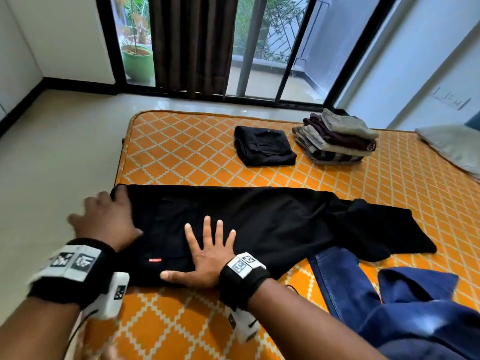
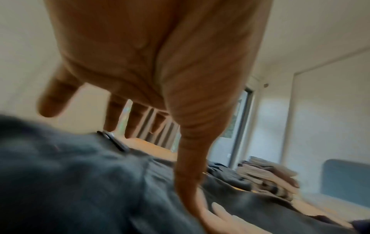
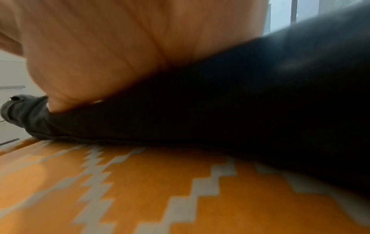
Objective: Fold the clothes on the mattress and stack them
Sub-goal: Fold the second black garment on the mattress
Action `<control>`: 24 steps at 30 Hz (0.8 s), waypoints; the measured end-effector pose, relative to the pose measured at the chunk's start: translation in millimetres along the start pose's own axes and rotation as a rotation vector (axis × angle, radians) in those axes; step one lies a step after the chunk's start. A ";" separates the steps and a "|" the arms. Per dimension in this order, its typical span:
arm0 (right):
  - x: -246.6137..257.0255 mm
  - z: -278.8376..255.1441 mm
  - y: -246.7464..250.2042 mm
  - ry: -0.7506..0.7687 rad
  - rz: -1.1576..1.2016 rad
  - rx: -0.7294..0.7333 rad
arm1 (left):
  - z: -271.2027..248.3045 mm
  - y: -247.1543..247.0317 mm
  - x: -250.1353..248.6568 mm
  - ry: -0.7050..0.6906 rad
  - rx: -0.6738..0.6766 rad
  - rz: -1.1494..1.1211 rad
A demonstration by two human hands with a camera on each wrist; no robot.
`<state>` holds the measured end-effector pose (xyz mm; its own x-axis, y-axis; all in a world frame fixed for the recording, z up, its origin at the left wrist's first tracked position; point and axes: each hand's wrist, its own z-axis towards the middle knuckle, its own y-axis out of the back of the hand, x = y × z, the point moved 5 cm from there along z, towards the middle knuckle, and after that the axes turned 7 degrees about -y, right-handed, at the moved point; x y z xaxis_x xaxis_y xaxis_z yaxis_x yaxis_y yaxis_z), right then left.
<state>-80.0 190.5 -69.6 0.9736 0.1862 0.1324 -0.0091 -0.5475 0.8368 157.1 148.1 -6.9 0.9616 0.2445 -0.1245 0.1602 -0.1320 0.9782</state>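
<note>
The black trousers (image 1: 259, 224) lie across the middle of the frame on the mattress (image 1: 181, 157). The right hand (image 1: 205, 258) presses them flat, fingers spread; the blurred left hand (image 1: 109, 219) seems spread at their left end.

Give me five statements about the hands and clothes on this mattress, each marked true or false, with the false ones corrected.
1. The right hand lies flat, fingers spread, on the black trousers. True.
2. The left hand holds the blue jeans. False: it rests on the black trousers' left end; the jeans lie untouched to the right.
3. A folded black garment sits beside a stack of folded clothes at the mattress's far end. True.
4. The black trousers are already folded into a square. False: they lie stretched out lengthwise.
5. The stack holds only black clothes. False: it shows grey and dark maroon layers.
</note>
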 end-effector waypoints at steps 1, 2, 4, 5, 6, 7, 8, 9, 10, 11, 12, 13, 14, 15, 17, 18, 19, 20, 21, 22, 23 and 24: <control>-2.0 0.7 0.7 0.004 -0.001 0.002 | -13.2 -2.0 -25.7 -0.121 0.059 0.010; -6.0 0.1 3.0 0.019 -0.002 0.010 | -26.2 -9.4 -48.3 -0.234 0.158 -0.026; -23.6 -1.5 9.4 0.057 -0.011 0.020 | -47.0 -33.3 -75.0 -0.329 0.387 -0.053; -40.3 -2.0 13.3 0.056 -0.019 0.021 | -51.4 -43.5 -77.9 -0.316 0.445 -0.042; -63.7 -2.2 17.6 0.026 -0.026 0.018 | -53.1 -48.1 -78.3 -0.299 0.478 -0.031; -93.4 -2.2 22.7 -0.031 -0.022 0.010 | -53.8 -48.9 -78.3 -0.287 0.494 -0.026; -128.3 -3.8 27.8 -0.109 -0.010 -0.001 | -49.7 -52.2 -75.9 -0.290 0.501 -0.037; -164.2 -6.1 32.8 -0.188 0.005 -0.012 | -48.0 -52.9 -74.3 -0.287 0.512 -0.048; -197.8 -9.6 37.7 -0.256 0.020 -0.023 | -46.9 -53.3 -73.8 -0.286 0.530 -0.054; -225.4 -12.8 41.9 -0.304 0.037 -0.027 | -46.3 -53.9 -74.0 -0.286 0.548 -0.040; -243.2 -15.1 44.7 -0.325 0.051 -0.022 | -46.1 -54.6 -74.7 -0.278 0.560 -0.036; -251.5 -16.7 45.6 -0.332 0.062 -0.012 | -47.5 -55.2 -76.4 -0.271 0.570 -0.038; -252.7 -16.6 45.2 -0.338 0.065 -0.006 | -48.3 -54.8 -79.0 -0.273 0.573 -0.044; -248.2 -16.1 45.0 -0.351 0.068 -0.004 | -48.7 -53.3 -80.4 -0.272 0.580 -0.046; -228.7 -13.6 47.3 -0.409 0.090 0.013 | -48.1 -49.2 -80.9 -0.261 0.586 -0.052; -213.7 -9.9 52.5 -0.426 0.094 0.013 | -49.4 -46.6 -79.8 -0.252 0.588 -0.052; -196.7 -6.3 59.7 -0.413 0.085 0.003 | -51.2 -45.0 -81.3 -0.250 0.594 -0.044; -174.7 0.7 66.4 -0.352 0.060 -0.012 | -53.4 -43.9 -82.0 -0.250 0.601 -0.032; -148.7 8.7 70.7 -0.256 0.024 -0.019 | -55.6 -43.9 -82.0 -0.251 0.605 -0.020; -122.7 16.6 71.9 -0.156 -0.013 -0.005 | -57.1 -44.0 -83.3 -0.249 0.608 -0.011; -97.6 24.4 69.2 -0.069 -0.045 0.032 | -57.8 -45.3 -83.0 -0.247 0.609 0.000; -78.6 30.8 64.9 -0.012 -0.080 0.072 | -58.6 -47.0 -83.9 -0.247 0.608 0.007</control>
<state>-150.1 115.2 -42.1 0.9731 0.2223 0.0605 0.0845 -0.5887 0.8039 55.8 190.1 -32.7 0.9743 0.0233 -0.2241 0.1816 -0.6698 0.7200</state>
